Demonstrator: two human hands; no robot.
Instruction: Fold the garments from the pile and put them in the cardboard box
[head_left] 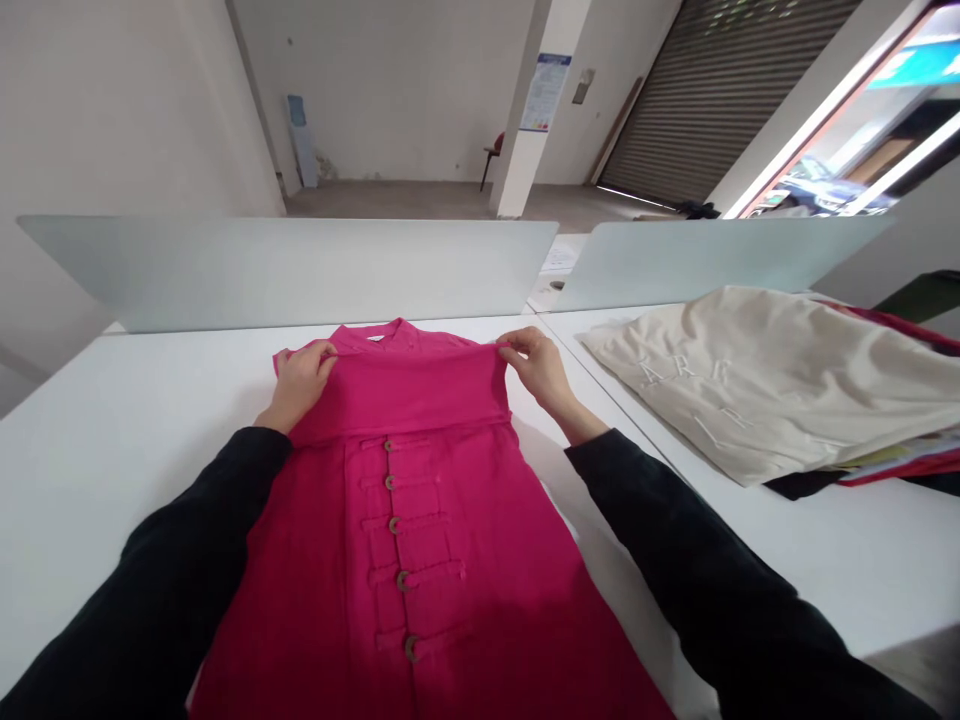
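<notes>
A bright pink shirt (495, 530) lies spread on the white table, its collar at the far end. Down its front runs a row of round buttons with cord loops. Across the chest, a flat band of pink cloth is pulled straight between my two hands; which part of the shirt it belongs to, I cannot tell. My left hand (298, 382) pinches this band at its upper left corner, near the shoulder. At the upper right corner, my right hand (541, 372) grips the edge between thumb and fingers. The shirt's lower end runs out of view toward me.
To the right, a pile of clothes lies under a cream garment (780, 380) with raised letters. Frosted partitions (337, 265) stand along the far edge of the white table (112, 430). Beyond them are a pillar (544, 110), a water dispenser (301, 140) and a roller shutter (712, 90).
</notes>
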